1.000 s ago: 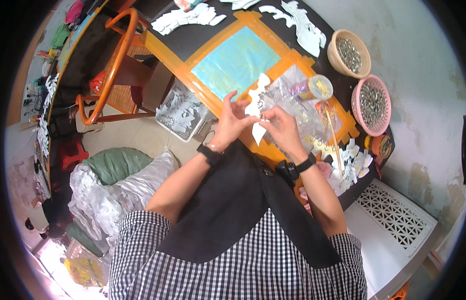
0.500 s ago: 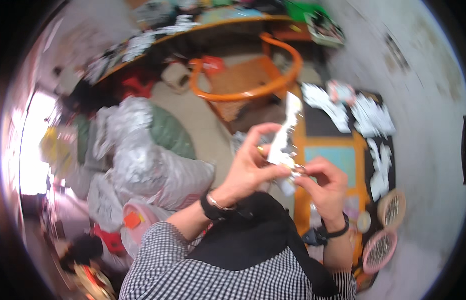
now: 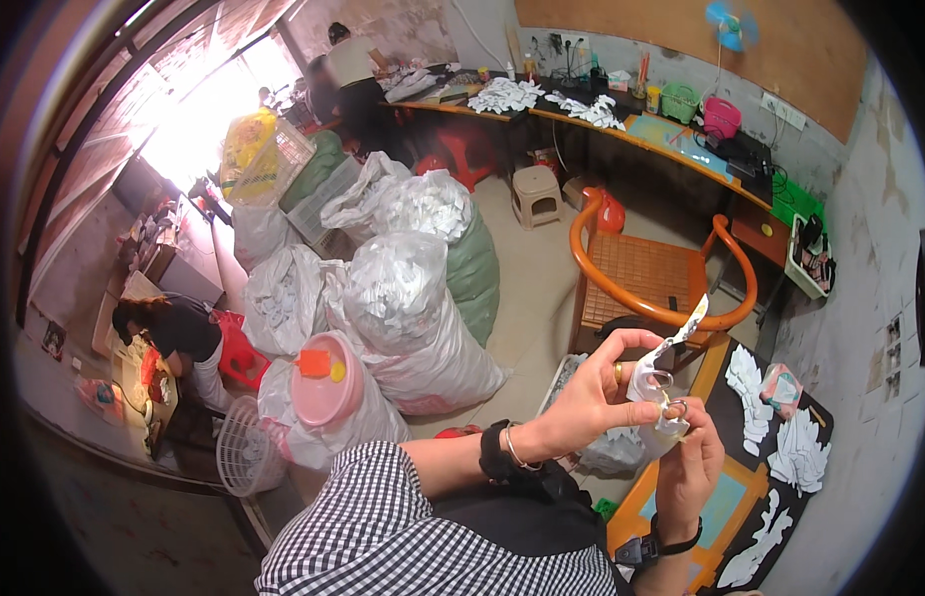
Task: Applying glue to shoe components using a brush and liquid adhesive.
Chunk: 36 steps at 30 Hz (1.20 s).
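Up in front of my body, my left hand [image 3: 594, 395] grips a thin white strip [image 3: 687, 330] whose narrow end points upward past the fingers. The strip has a shiny, uneven edge. A small metal ring [image 3: 673, 407] shows where both hands meet at its lower part. Thumb and fingertips of my right hand [image 3: 689, 459] are pinched there, on the ring or the strip's lower end; I cannot tell which. Below and to the right, several white cut pieces [image 3: 798, 452] lie in piles on the dark-topped work table [image 3: 756, 521].
An orange round-backed chair [image 3: 646, 278] stands ahead. Filled white sacks [image 3: 413, 348] and a pink tub [image 3: 323, 392] crowd the floor to the left. One person [image 3: 189, 338] bends at the left; another person [image 3: 355, 74] stands at the far workbench [image 3: 661, 149].
My view has swung left and up, showing more of the room. Both hands now appear farther right and lower, still together on the white strip.
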Motion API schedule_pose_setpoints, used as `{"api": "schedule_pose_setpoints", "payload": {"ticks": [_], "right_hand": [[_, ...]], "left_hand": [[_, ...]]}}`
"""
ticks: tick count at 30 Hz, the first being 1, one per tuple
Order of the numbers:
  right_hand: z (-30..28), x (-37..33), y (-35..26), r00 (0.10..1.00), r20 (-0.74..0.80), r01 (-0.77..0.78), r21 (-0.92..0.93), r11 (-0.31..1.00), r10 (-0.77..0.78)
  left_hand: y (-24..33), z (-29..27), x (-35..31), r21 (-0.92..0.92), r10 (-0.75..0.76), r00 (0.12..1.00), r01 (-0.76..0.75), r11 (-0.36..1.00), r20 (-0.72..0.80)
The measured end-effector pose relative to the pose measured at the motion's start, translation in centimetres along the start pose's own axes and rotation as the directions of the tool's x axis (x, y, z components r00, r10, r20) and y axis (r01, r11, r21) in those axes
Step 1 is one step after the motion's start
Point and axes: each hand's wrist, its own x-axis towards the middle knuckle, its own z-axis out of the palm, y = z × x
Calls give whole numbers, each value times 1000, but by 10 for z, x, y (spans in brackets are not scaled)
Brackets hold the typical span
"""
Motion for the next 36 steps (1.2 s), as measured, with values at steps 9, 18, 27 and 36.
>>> {"api": "schedule_pose_setpoints", "payload": {"ticks": [9,18,27,36], "right_hand": [[-8,-2,3,982,-180,-91,-157,983,62],[2,7,0,968,-237,29,-233,972,-85],[2,9,11,975,-212,-78,-57,995,65],[7,-2,10,969,-228,-110,-36,993,99]], "left_hand": [[-23,9,13,305,27,999,-34,952,28],[-29,8,17,154,-53,996,41,987,76],[-18,-2,10,372,-61,998,56,927,1],[-30,-14,8,88,-176,981,168,982,86]]}}
